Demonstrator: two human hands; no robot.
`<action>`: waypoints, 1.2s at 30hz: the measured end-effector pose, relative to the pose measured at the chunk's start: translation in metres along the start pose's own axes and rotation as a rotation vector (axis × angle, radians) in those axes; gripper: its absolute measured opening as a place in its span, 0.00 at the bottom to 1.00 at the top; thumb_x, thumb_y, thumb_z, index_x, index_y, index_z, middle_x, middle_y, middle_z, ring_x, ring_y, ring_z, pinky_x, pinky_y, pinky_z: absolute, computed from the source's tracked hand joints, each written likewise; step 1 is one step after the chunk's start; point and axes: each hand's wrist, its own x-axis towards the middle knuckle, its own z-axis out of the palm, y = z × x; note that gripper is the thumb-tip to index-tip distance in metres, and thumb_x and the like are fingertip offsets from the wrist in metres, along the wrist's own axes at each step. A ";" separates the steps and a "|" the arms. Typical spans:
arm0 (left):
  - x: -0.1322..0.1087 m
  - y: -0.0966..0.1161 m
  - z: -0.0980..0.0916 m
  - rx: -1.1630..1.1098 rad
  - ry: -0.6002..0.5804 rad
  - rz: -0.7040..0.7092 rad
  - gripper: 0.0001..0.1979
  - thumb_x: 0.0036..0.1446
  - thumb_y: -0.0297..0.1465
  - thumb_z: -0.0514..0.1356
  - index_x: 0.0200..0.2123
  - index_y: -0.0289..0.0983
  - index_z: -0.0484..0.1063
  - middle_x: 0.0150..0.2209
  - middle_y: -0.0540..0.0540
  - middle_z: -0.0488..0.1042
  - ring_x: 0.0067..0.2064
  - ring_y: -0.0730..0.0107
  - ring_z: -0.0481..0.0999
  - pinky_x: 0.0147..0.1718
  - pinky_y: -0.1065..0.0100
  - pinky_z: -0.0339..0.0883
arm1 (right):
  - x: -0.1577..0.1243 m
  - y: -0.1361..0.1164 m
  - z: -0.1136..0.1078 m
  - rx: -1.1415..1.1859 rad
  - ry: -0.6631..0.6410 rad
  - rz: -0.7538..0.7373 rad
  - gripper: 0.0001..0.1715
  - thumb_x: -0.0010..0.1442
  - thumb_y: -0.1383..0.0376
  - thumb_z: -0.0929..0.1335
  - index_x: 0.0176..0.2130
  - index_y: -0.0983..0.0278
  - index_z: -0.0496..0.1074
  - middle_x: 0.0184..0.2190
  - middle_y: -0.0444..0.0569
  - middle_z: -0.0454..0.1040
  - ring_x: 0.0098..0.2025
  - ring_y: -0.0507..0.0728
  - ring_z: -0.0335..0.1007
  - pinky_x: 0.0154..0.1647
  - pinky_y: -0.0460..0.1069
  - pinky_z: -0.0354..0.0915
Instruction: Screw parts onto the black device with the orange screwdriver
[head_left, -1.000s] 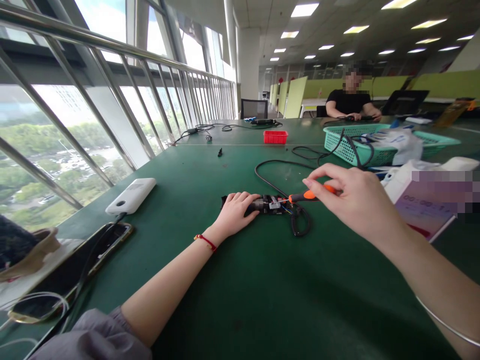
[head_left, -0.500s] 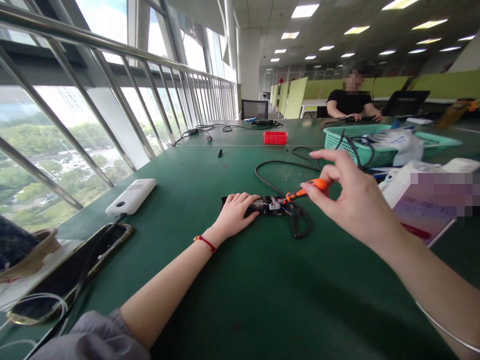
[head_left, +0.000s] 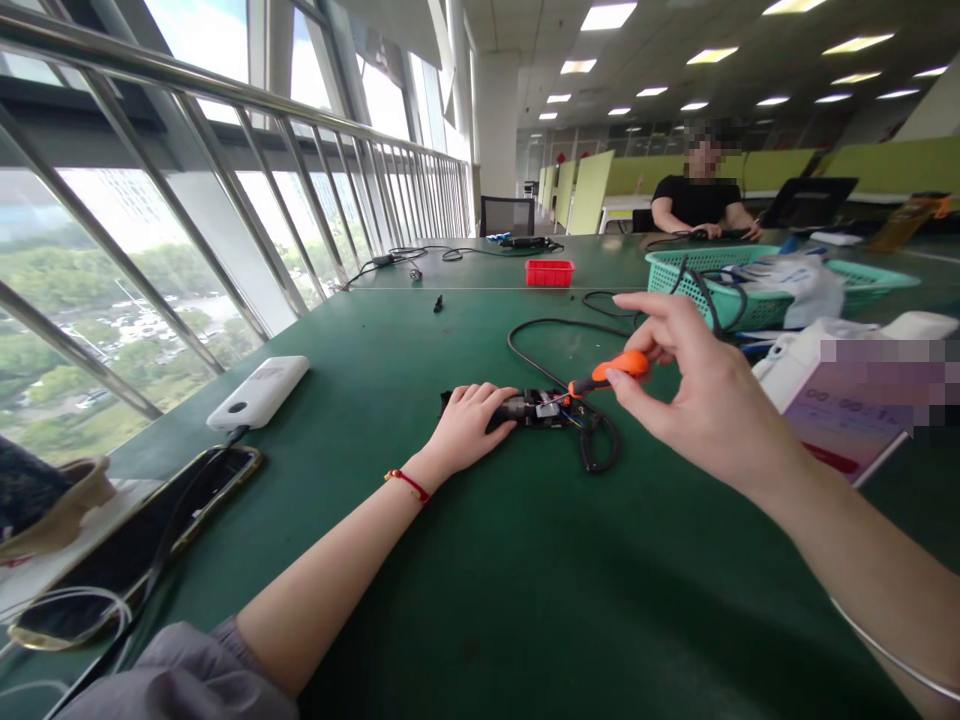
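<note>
A black corded device lies on the green table with its inner parts and thin wires bare at the right end. My left hand is wrapped over its left part and presses it to the tabletop. Between thumb and fingers, my right hand grips the handle of an orange and black screwdriver. The screwdriver slants down to the left, its tip at the exposed insides of the device. Whether the tip sits in a screw is too small to tell. A black cord loops beside the device's right end.
At the right stand a teal basket with cables and bags, and a white device with a timer screen. A red bin is farther back. On the left lie a white power bank and a phone. Another person sits across.
The screwdriver handle has tilted or turned slightly in my right hand. My left hand stays on the device, and the whole view has shifted a little.
</note>
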 end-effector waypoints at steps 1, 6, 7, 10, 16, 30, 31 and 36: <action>0.000 0.000 0.000 0.001 -0.002 0.002 0.19 0.59 0.36 0.53 0.54 0.42 0.60 0.45 0.46 0.69 0.48 0.61 0.67 0.51 0.58 0.55 | 0.000 0.000 0.000 -0.013 -0.025 0.010 0.23 0.56 0.59 0.64 0.51 0.61 0.61 0.23 0.43 0.68 0.25 0.55 0.65 0.33 0.51 0.62; 0.000 0.001 -0.001 0.009 -0.004 -0.003 0.19 0.60 0.36 0.52 0.54 0.42 0.60 0.45 0.46 0.69 0.48 0.61 0.67 0.50 0.58 0.55 | -0.001 -0.001 -0.001 -0.039 -0.034 0.012 0.19 0.57 0.59 0.64 0.49 0.61 0.64 0.23 0.43 0.68 0.26 0.55 0.64 0.33 0.50 0.61; 0.000 0.001 -0.001 0.007 -0.005 -0.005 0.19 0.60 0.36 0.52 0.54 0.42 0.60 0.45 0.46 0.69 0.48 0.61 0.67 0.50 0.58 0.55 | -0.001 -0.001 -0.001 -0.021 -0.013 0.002 0.22 0.56 0.61 0.65 0.51 0.61 0.62 0.27 0.45 0.69 0.29 0.55 0.66 0.34 0.51 0.62; 0.000 0.001 -0.001 0.002 -0.006 -0.003 0.19 0.59 0.37 0.53 0.54 0.42 0.60 0.45 0.46 0.69 0.48 0.61 0.67 0.51 0.58 0.55 | 0.000 0.000 -0.001 -0.006 -0.022 0.003 0.23 0.55 0.62 0.65 0.50 0.61 0.63 0.27 0.45 0.69 0.30 0.56 0.67 0.35 0.51 0.62; -0.001 0.001 0.000 -0.003 -0.004 -0.003 0.19 0.59 0.36 0.53 0.54 0.43 0.61 0.46 0.46 0.69 0.48 0.61 0.66 0.50 0.59 0.55 | -0.001 0.001 0.000 -0.032 -0.050 0.042 0.19 0.56 0.58 0.64 0.47 0.60 0.66 0.24 0.44 0.68 0.28 0.56 0.66 0.31 0.50 0.62; 0.000 0.001 0.000 0.015 0.003 0.004 0.19 0.59 0.36 0.53 0.54 0.42 0.60 0.45 0.46 0.69 0.48 0.61 0.67 0.50 0.58 0.55 | 0.000 0.002 0.002 0.020 0.011 -0.018 0.23 0.55 0.63 0.65 0.51 0.62 0.62 0.33 0.47 0.71 0.33 0.56 0.67 0.39 0.51 0.63; 0.000 0.000 0.000 0.015 0.002 0.004 0.19 0.59 0.36 0.53 0.54 0.42 0.60 0.45 0.46 0.69 0.48 0.61 0.67 0.50 0.58 0.55 | 0.000 0.003 0.002 0.009 -0.003 -0.013 0.22 0.55 0.62 0.65 0.50 0.62 0.63 0.30 0.46 0.71 0.32 0.56 0.67 0.37 0.51 0.63; 0.000 0.000 0.000 0.016 0.005 0.000 0.19 0.59 0.37 0.53 0.54 0.42 0.60 0.45 0.46 0.68 0.48 0.61 0.67 0.50 0.58 0.56 | -0.002 0.004 0.002 -0.094 -0.021 0.011 0.15 0.56 0.55 0.65 0.42 0.60 0.69 0.20 0.44 0.67 0.29 0.57 0.65 0.33 0.51 0.61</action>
